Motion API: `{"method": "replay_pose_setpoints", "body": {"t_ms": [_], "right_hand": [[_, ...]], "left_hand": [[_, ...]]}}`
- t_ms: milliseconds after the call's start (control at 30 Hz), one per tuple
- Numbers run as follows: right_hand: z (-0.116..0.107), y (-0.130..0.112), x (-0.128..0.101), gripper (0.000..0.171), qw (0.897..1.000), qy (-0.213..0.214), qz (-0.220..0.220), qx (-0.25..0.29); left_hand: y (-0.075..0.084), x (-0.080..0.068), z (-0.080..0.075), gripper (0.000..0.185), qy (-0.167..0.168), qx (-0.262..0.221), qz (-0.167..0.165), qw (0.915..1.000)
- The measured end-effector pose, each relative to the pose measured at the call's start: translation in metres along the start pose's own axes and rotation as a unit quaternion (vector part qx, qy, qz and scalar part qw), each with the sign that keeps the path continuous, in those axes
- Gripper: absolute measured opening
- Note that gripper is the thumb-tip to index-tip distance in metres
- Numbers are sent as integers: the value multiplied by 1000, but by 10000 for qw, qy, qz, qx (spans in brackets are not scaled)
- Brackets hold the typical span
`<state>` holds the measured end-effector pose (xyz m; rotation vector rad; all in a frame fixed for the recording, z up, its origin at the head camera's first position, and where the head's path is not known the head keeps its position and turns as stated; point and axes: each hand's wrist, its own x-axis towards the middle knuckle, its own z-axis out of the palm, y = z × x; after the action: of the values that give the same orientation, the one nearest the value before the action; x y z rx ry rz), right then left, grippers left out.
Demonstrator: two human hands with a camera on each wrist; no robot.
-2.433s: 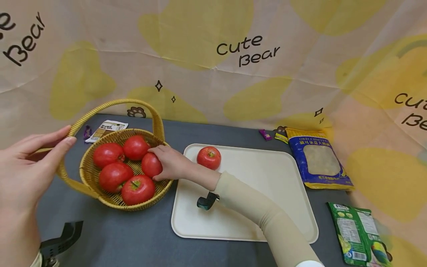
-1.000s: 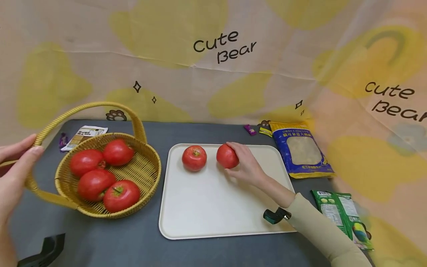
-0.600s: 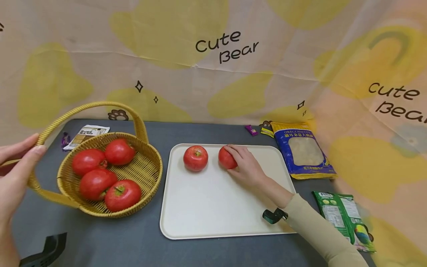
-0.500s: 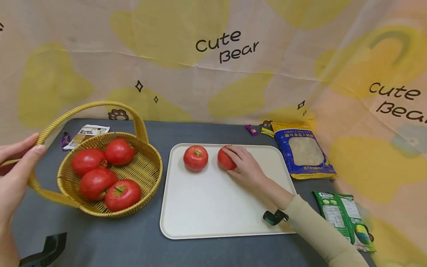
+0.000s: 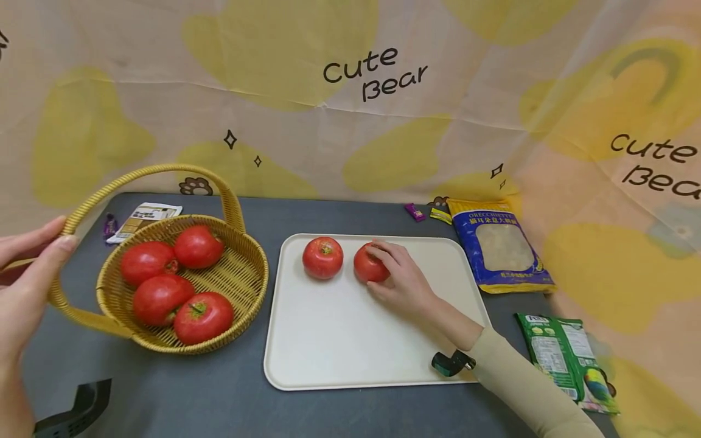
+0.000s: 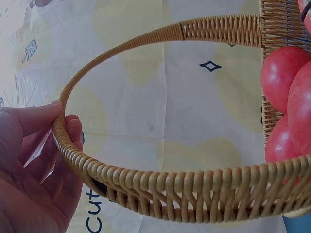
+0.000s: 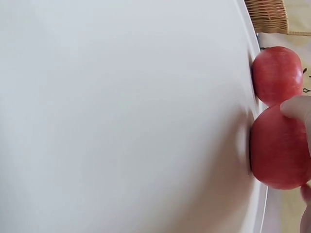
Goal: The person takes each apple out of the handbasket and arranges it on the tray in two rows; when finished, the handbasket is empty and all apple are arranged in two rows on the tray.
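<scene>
My left hand pinches the handle of the yellow wicker basket between thumb and fingers; the left wrist view shows the thumb over the handle. Several red apples lie inside the basket. On the white tray my right hand holds one apple, fingers and thumb around its right side. A second apple sits just left of it near the tray's back edge. In the right wrist view the held apple stands on the tray surface, partly covered by the fingers.
Right of the tray lie a blue and yellow pasta bag and a green packet. Behind it are a purple candy and a yellow one. A white and brown packet lies behind the basket, beside a purple wrapper.
My right hand has carried an apple from the basket to the tray, right of the other apple, and since shifted it slightly left. The left hand keeps its hold on the handle.
</scene>
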<state>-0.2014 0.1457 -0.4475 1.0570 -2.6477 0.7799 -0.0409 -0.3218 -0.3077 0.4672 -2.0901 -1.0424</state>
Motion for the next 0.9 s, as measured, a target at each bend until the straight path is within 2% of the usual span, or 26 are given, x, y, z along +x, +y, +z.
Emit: {"method": "replay_pose_setpoints", "body": {"t_ms": [167,333,700,800,900], "right_hand": [[3,-1,1,87,9902,-2,1187,736],[4,1,1,89,9819,17,1586,1038],[-1,0,10,79,9836,49,1568,888],[-5,-6,19,71,9854,165,1401,954],[-11,-18,33,63,9879,239,1055,1112]], "left_hand": [[1,-1,1,31,63,-52,257,9996],[3,-3,1,31,49,-41,342,9994],[9,-3,0,30,142,-101,397,9991],[14,-5,-1,30,75,-158,295,9994],[19,-6,-1,29,29,-210,301,9993]]}}
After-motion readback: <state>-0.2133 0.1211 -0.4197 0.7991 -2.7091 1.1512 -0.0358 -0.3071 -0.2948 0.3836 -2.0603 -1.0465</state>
